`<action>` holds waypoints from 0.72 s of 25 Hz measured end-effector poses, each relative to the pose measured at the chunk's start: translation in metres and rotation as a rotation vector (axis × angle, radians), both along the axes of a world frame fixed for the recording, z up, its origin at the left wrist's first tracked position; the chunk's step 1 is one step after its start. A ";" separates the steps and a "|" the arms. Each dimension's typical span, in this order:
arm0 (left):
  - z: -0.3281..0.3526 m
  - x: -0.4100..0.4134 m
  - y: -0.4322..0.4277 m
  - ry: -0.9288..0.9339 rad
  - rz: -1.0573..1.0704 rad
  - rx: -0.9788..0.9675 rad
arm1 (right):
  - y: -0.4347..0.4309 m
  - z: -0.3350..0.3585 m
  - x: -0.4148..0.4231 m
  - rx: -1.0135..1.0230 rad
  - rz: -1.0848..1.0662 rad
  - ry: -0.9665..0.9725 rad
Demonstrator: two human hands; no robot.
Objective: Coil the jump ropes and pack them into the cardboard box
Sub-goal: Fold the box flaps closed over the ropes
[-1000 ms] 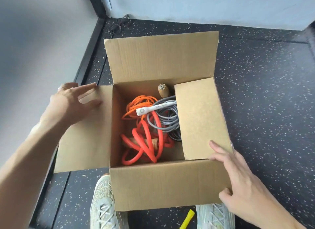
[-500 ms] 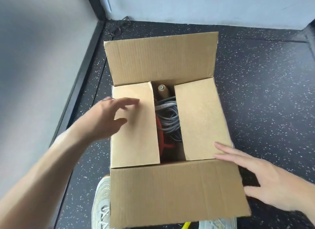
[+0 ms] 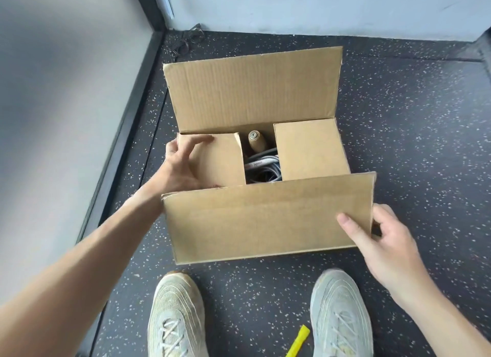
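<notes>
The left hand [image 3: 180, 165] rests on the left flap [image 3: 220, 160] of the box [image 3: 252, 96], fingers [image 3: 196, 141] straight and spread. In the gap at the box's middle lie grey ropes [image 3: 265, 174] and a wooden handle [image 3: 255, 141]. The right flap [image 3: 310, 149] is folded in. At the box's near right corner the right hand [image 3: 385, 239] pinches the front flap [image 3: 265, 218], thumb on its face, fingers curled behind.

Tan cardboard box [image 3: 255, 218], grey ropes [image 3: 263, 168], black white-speckled floor [image 3: 411, 133], pale grey shoes [image 3: 175, 319], yellow object [image 3: 299, 342].
</notes>
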State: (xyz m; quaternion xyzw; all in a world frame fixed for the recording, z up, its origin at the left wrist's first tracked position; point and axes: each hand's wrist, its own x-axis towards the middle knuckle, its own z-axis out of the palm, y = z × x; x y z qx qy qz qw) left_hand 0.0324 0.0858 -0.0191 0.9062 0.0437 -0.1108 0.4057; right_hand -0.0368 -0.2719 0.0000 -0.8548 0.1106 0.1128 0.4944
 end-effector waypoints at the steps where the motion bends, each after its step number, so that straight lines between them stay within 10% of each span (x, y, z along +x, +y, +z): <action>1: -0.005 0.000 -0.001 -0.029 0.024 -0.018 | 0.003 -0.001 -0.001 -0.014 -0.026 -0.018; 12: -0.002 0.008 0.014 -0.044 0.467 -0.999 | 0.027 -0.025 -0.007 -0.041 -0.190 -0.187; 18: -0.012 -0.045 0.006 -0.006 0.215 -0.605 | 0.024 -0.026 -0.008 -0.041 -0.138 -0.218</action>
